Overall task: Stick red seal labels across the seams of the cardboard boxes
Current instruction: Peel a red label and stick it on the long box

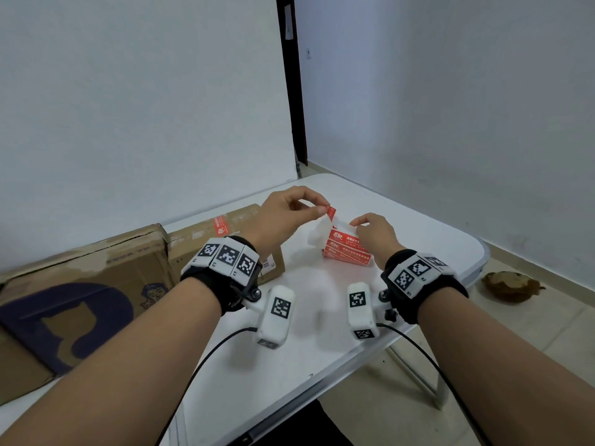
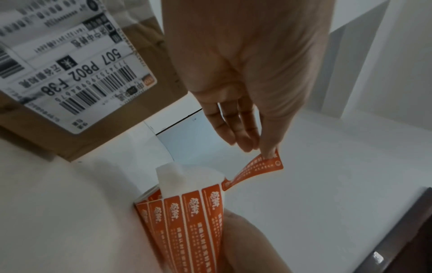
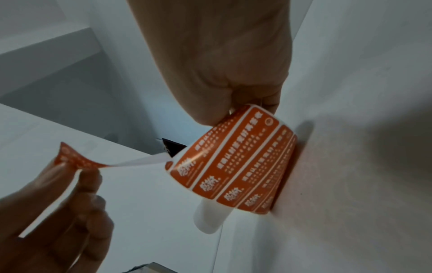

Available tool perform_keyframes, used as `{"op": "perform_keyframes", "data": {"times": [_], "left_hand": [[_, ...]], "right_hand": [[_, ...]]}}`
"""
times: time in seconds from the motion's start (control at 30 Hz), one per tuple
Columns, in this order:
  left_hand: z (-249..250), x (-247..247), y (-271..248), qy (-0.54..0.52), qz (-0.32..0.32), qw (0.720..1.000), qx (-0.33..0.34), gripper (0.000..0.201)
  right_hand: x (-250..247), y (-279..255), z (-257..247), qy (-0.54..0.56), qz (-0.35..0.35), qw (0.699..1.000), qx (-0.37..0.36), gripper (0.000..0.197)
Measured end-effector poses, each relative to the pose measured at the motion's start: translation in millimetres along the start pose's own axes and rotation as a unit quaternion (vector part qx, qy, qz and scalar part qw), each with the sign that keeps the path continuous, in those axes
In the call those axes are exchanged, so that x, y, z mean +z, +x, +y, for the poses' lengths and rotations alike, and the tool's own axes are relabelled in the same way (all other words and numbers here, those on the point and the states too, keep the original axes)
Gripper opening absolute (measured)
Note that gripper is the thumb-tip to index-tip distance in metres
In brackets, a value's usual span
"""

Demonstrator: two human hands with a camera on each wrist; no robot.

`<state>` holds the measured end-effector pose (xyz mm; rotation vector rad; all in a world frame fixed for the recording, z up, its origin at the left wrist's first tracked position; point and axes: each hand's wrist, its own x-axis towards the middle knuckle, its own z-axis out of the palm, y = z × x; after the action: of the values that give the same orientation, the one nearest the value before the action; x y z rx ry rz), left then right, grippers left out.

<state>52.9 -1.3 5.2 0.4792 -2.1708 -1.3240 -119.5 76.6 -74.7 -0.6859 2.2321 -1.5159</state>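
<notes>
Over the white folding table (image 1: 322, 333), at 12 o'clock from me, I peel one red paper seal label (image 1: 331, 212).

My left hand (image 1: 283, 217) pinches its corner; my right hand (image 1: 375, 235) grips the curled white sheet of red labels (image 1: 346, 251). The small brown cardboard box (image 1: 225, 239) at 10 o'clock already wears a red label; the big brown one (image 1: 80, 284) shows none. Only my left wrist view shows the small box's white shipping sticker (image 2: 67, 68).

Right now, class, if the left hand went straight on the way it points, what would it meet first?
Nothing close: beyond the red label it pinches, the left hand points past the right hand over the table, probably toward the wall; depth is unclear.
</notes>
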Motion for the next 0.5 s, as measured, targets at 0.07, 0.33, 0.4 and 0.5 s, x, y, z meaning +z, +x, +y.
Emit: {"op": "perform_keyframes", "data": {"times": [0.07, 0.33, 0.4, 0.5], "left_hand": [[3.6, -2.5, -0.6, -0.032, 0.030, 0.999, 0.000, 0.012], [10.8, -21.4, 6.1, -0.096, 0.097, 0.988, -0.076, 0.017], [11.3, -25.9, 6.0, -0.109, 0.100, 0.983, -0.105, 0.018], [13.8, -35.6, 3.7, -0.127, 0.116, 0.976, -0.133, 0.019]], "right_hand": [[0.7, 1.7, 0.7, -0.018, 0.006, 1.000, -0.010, 0.033], [2.8, -4.2, -17.3, -0.109, 0.028, 0.989, -0.098, 0.021], [5.8, -7.7, -30.6, -0.036, 0.030, 0.988, -0.149, 0.015], [11.8, -21.7, -59.8, 0.075, -0.030, 0.977, -0.199, 0.006]]}}
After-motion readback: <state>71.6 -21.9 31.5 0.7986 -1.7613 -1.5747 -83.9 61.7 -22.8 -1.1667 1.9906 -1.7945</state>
